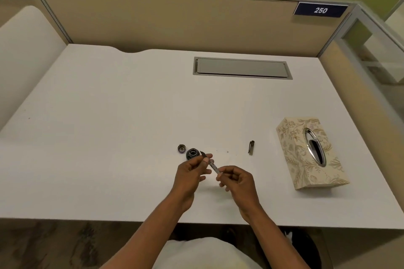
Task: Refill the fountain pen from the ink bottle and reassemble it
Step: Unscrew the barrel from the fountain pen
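while both my hands pinch it, the slim clear-barrelled fountain pen section (213,165) slants from near right up to far left. my left hand (192,172) grips the dark nib end, my right hand (235,178) the converter end. the open round dark glass ink bottle (192,154) sits just beyond the nib, nearest my left hand, so i judge a short dip comes next.

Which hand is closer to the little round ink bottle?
Left. The left hand is right beside the open dark ink bottle; the right hand sits farther off to its right.
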Demonstrator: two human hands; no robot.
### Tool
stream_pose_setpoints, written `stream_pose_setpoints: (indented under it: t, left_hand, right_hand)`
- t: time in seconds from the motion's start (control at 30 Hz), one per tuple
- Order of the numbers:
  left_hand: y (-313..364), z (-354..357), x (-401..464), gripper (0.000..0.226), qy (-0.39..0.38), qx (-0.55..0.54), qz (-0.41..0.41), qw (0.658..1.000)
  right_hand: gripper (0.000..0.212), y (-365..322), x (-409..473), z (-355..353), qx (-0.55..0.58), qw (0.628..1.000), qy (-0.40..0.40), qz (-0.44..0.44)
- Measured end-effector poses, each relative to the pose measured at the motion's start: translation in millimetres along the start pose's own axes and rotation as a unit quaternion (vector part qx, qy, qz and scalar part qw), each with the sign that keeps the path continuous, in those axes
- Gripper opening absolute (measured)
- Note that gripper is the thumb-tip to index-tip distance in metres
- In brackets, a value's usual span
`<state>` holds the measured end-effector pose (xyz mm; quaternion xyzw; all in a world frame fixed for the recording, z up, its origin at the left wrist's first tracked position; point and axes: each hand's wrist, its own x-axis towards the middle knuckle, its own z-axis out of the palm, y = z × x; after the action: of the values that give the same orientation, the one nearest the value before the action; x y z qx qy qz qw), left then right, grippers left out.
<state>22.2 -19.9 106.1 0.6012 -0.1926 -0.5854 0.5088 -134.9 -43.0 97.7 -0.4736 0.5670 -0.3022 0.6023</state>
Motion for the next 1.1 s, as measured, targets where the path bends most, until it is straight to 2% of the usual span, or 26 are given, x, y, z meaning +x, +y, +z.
stream_pose_setpoints:
  t: [0.3, 0.43, 0.5, 0.73, 0.87, 0.9, 1.1]
  left_hand:
    - [0, -9, -6, 0.015, 0.005, -0.034, -0.006, 0.999]
    - [1, -10, -5, 0.018, 0.008, -0.065, -0.017, 0.998]
    - [2, -10, -3, 0.018, 0.018, -0.069, -0.019, 0.997]
    - [4, -8, -1, 0.015, 0.044, -0.083, -0.037, 0.995]
    - [3, -6, -1, 0.011, 0.065, -0.103, -0.056, 0.991]
    - [3, -7, -1, 0.011, 0.067, -0.107, -0.06, 0.99]
    - [4, -7, -4, 0.011, 0.053, -0.144, -0.063, 0.986]
  right_hand:
    - [0.014, -11, -1, 4, 0.008, 0.999, -0.046, 0.006]
    - [0.032, -16, 0, 6, -0.02, 0.996, -0.088, 0.022]
    - [0.035, -18, 1, 7, -0.028, 0.996, -0.089, 0.017]
    - [0.028, -18, 2, 11, -0.057, 0.997, -0.051, -0.026]
    - [0.002, -14, 3, 9, -0.094, 0.993, -0.002, -0.073]
    - [0.005, -15, 3, 8, -0.106, 0.991, 0.009, -0.08]
    - [0.005, -17, 1, 10, -0.098, 0.993, -0.027, -0.06]
